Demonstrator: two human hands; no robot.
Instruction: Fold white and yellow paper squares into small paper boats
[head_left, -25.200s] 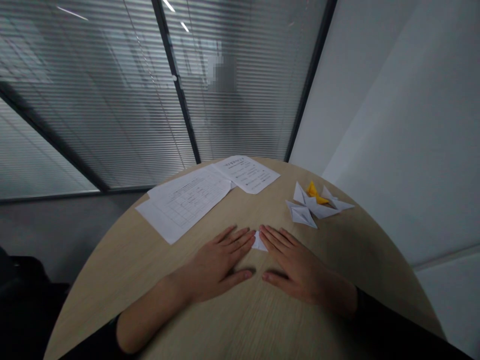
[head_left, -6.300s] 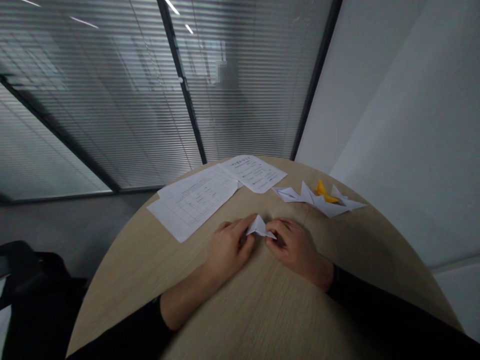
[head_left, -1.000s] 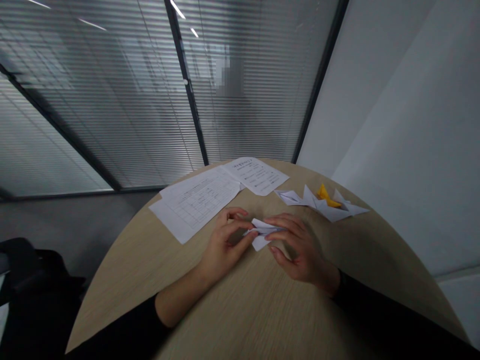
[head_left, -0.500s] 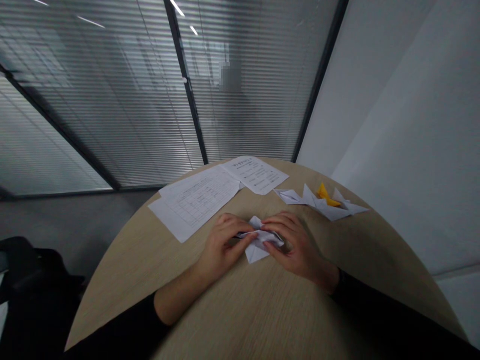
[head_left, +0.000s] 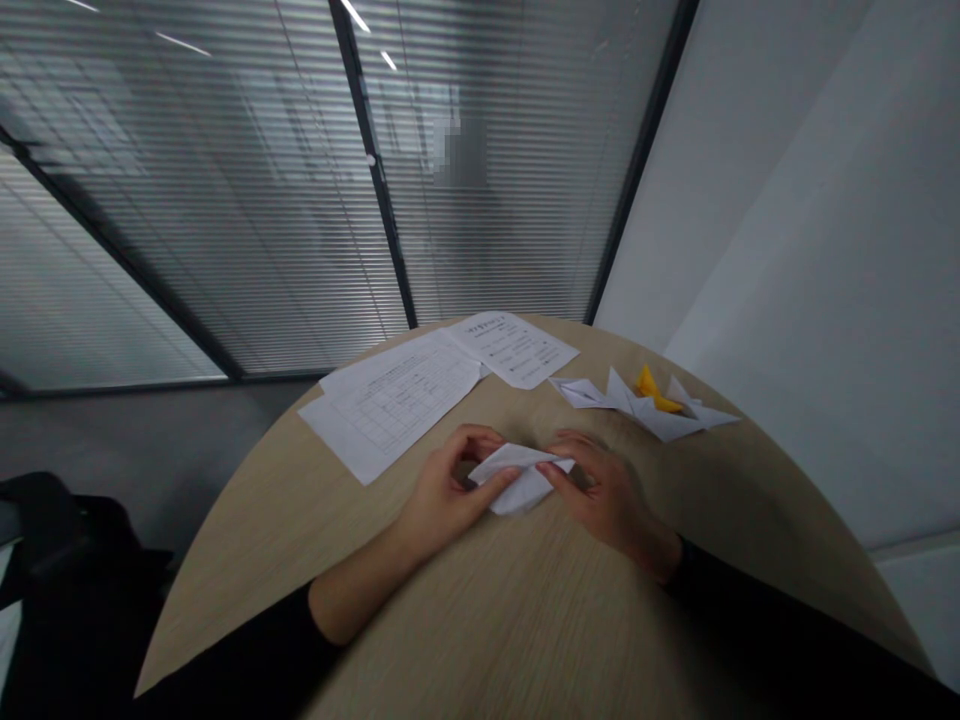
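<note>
A small white folded paper (head_left: 520, 477) is held just above the round wooden table (head_left: 525, 620), between both hands. My left hand (head_left: 448, 492) pinches its left end, thumb on the near side and fingers curled over the far side. My right hand (head_left: 604, 492) pinches its right end with the fingertips. The paper is spread into a wide, flat shape, and part of it lies hidden behind my fingers.
Two printed sheets (head_left: 405, 395) lie at the table's far side. Several white folded paper pieces (head_left: 660, 415) and a yellow one (head_left: 651, 388) sit at the far right. Glass with blinds and a white wall stand behind. A dark bag (head_left: 52, 560) is at the lower left.
Over the last second the paper went from a narrow folded strip to a wider, opened-out shape. Both hands stayed on it and moved slightly apart.
</note>
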